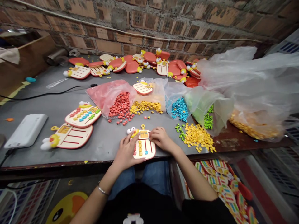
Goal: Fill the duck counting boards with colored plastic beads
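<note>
My left hand (126,150) grips the left side of a cream duck-headed toy board (149,154) near the table's front edge, thumb along its lower rim. Red and yellow beads sit in its left slots. A single blue bead (146,152) lies low in the third slot. My right hand (163,139) is at the board's upper right, fingertips pinched together over the slots; what they hold is too small to make out. Just beyond are loose red beads (121,117) and a bag of blue beads (179,109).
Yellow beads (198,137) and green beads (180,131) lie loose at the right. On the left, a filled board (83,117) overlaps another board (76,137), near a white power bank (26,130). Red-backed boards (133,64) are heaped by the brick wall. A black cable (58,92) crosses the table.
</note>
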